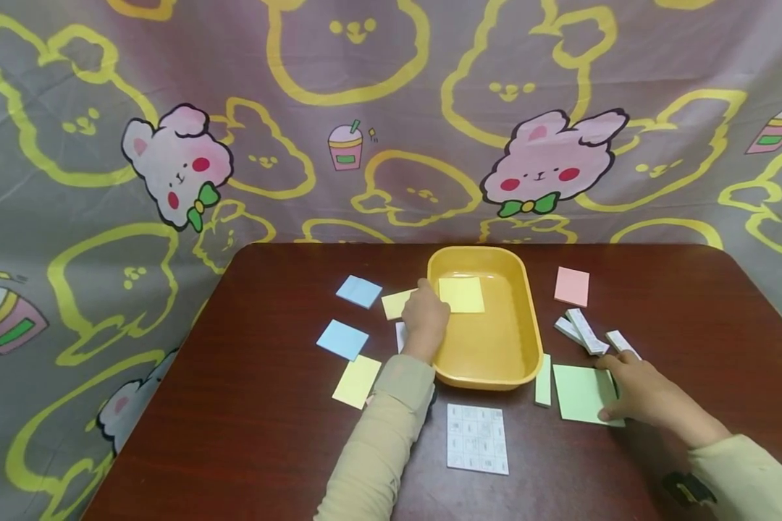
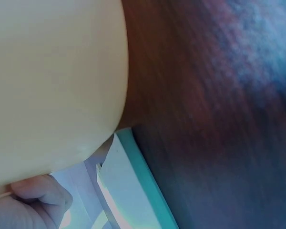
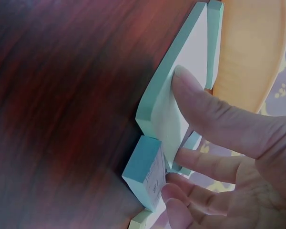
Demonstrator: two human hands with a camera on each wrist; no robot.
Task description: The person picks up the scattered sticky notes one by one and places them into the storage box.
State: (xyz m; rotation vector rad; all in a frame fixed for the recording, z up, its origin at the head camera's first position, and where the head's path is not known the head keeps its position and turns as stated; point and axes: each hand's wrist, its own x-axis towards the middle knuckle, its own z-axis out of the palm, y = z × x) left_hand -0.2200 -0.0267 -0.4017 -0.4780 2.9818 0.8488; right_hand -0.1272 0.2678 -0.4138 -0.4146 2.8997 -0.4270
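My left hand (image 1: pixel 425 315) is at the left rim of a yellow plastic bin (image 1: pixel 489 354), fingers curled against it. In the left wrist view the bent fingers (image 2: pixel 43 195) show below the bin wall (image 2: pixel 52 95). A yellow sticky-note pad (image 1: pixel 463 294) lies inside the bin, close to that hand. My right hand (image 1: pixel 652 394) grips the right side of a square light-green sticky-note pad (image 1: pixel 576 391). Its thumb (image 3: pixel 195 93) presses on the pad near one edge, and the fingertips sit at the far side.
Two blue pads (image 1: pixel 360 291), yellow pads (image 1: pixel 357 381) and a partly hidden white one lie left of the bin. A printed white square (image 1: pixel 477 438) is in front. To the right are a narrow green pad (image 1: pixel 543 380), a pink pad (image 1: pixel 571 286) and white strips (image 1: pixel 585 331).
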